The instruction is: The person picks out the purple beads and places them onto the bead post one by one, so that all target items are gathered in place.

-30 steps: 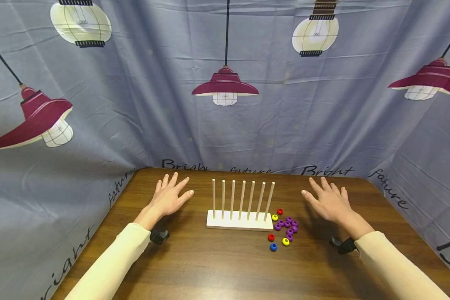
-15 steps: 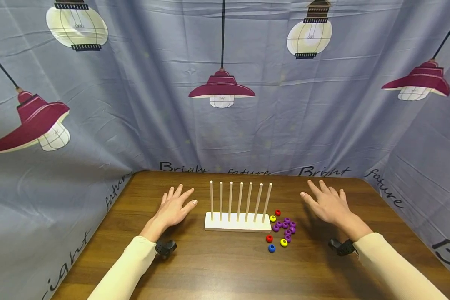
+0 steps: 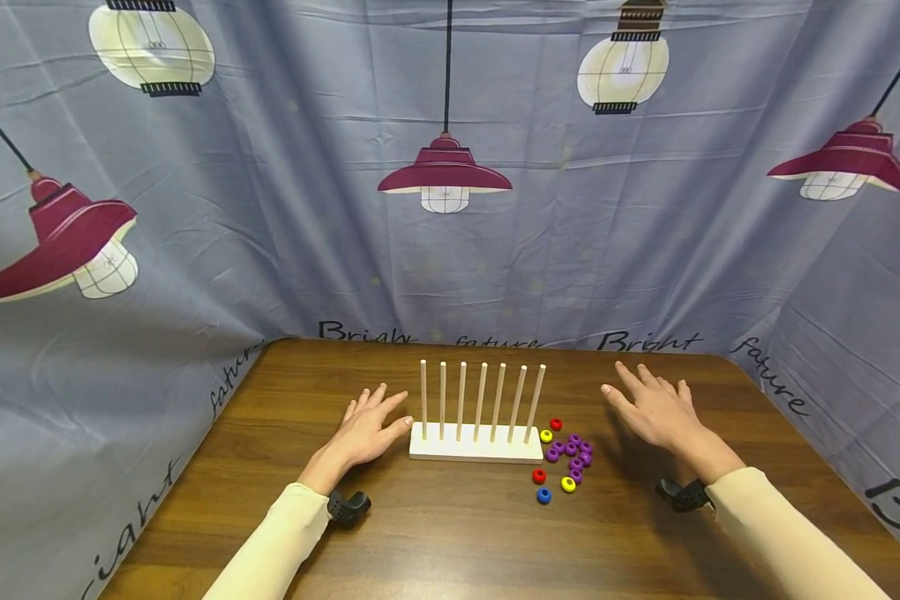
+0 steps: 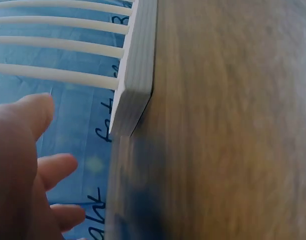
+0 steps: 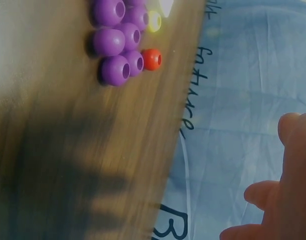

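Observation:
My left hand [image 3: 363,435] hovers just left of a white peg rack [image 3: 476,450], its fingers spread and holding nothing. A row of upright wooden pegs [image 3: 461,402] stands in the rack's base, with no beads on them. In the left wrist view the thumb [image 4: 35,112] is close to the end of the rack [image 4: 138,85], apart from it. To the right of the rack lie several purple beads [image 3: 576,464], two red beads [image 3: 539,476], two yellow beads [image 3: 567,484] and a blue bead [image 3: 543,496]. My right hand [image 3: 656,410] hovers right of the beads, fingers extended, holding nothing.
A brown wooden table [image 3: 450,542] carries everything. Behind it and at both sides hangs a grey-blue curtain [image 3: 292,208] printed with lamps and lettering. Black wrist cameras [image 3: 348,507] are strapped beneath both wrists.
My left hand has moved right and slightly nearer, up beside the rack's left end. The right hand stays about where it was. The rack and beads have not been moved.

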### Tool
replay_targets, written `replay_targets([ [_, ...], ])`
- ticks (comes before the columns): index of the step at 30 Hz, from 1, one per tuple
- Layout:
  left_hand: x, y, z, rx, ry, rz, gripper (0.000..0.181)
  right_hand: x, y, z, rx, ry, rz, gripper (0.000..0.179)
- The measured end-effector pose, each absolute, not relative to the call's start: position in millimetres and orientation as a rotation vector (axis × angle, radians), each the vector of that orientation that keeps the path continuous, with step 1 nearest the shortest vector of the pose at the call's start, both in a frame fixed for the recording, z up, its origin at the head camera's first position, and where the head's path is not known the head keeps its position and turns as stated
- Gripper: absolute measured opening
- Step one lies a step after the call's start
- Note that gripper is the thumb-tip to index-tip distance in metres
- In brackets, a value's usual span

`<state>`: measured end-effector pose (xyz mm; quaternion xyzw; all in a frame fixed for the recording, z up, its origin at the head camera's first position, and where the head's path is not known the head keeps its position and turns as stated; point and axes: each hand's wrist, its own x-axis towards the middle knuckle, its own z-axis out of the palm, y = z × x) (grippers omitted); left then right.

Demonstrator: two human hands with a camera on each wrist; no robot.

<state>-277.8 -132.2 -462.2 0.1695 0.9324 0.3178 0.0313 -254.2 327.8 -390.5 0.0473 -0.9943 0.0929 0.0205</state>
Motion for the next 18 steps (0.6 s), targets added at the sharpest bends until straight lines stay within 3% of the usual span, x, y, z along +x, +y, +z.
replay_targets([
  [18,-277.4,-115.3,-473.4,0.624,2.779,1.064,0.053,-253.2,327.4,-396.6,0.146,-3.088,0.305,0.079],
])
